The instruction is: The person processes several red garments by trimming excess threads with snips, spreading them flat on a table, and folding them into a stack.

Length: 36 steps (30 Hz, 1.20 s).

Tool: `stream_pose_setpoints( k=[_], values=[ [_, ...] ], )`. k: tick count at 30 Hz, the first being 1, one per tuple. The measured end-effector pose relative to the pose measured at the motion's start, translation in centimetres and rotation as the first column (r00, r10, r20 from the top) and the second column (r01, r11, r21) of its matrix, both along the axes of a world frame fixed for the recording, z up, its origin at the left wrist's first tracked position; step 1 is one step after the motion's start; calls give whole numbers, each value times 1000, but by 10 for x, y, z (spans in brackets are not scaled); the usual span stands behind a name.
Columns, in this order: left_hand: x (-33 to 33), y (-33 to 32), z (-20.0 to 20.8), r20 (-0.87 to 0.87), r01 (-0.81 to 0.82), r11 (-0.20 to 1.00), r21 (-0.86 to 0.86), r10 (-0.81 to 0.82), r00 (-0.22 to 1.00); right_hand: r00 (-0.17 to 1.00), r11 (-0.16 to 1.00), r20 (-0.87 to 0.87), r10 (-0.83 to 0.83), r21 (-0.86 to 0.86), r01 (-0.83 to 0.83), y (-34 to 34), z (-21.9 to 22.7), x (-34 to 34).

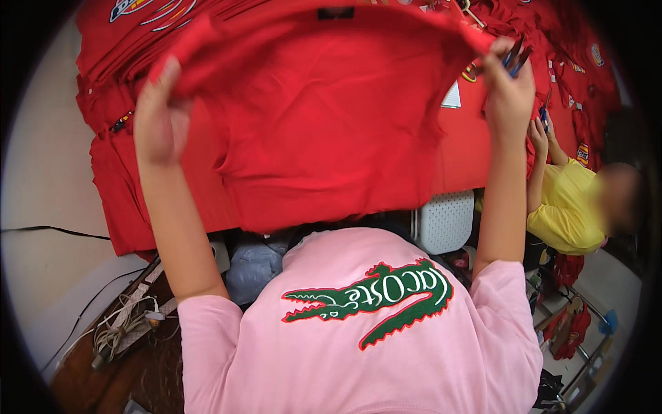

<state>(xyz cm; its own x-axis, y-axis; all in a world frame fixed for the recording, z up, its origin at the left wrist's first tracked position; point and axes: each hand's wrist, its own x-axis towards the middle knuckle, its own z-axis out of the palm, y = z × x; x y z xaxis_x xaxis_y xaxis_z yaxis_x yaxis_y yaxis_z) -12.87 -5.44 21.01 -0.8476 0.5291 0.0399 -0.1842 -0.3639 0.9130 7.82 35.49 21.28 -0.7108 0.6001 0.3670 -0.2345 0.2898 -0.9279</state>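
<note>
A red shirt (pixel 331 117) is stretched between my raised hands, its neck with a dark label at the top and its lower edge hanging over the table's near side. My left hand (pixel 160 121) grips the shirt at the left shoulder, slightly blurred. On the other side, my right hand (pixel 509 93) pinches the right shoulder. That same hand also holds small thread snips (pixel 514 61) with blue on them, tucked at the fingers and pointing up. Most of the tabletop behind the shirt is hidden by it.
Red garments with printed logos pile up at the far left (pixel 103 58) and far right. A co-worker in a yellow shirt (pixel 569 203) works at the right with blue-handled snips. A white perforated plastic piece (pixel 446 222) stands below the table edge. Cables and a power strip (pixel 117 338) lie lower left.
</note>
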Motion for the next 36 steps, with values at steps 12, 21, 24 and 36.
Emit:
stream_pose_setpoints(
  k=[12,21,24,36],
  values=[
    [179,-105,-195,82,-45,667,-744,158,984,733,903,638,238,-424,76,-47,-176,188],
    [189,-100,-174,270,30,734,-678,211,940,724,887,672,157,-418,196,-5,-164,166],
    [194,-90,-171,306,20,749,-662,246,920,740,891,644,193,-431,143,-25,-152,152],
    [126,-53,-131,242,97,907,-409,6,970,669,760,499,551,-631,-156,-17,-102,95]
  ],
)
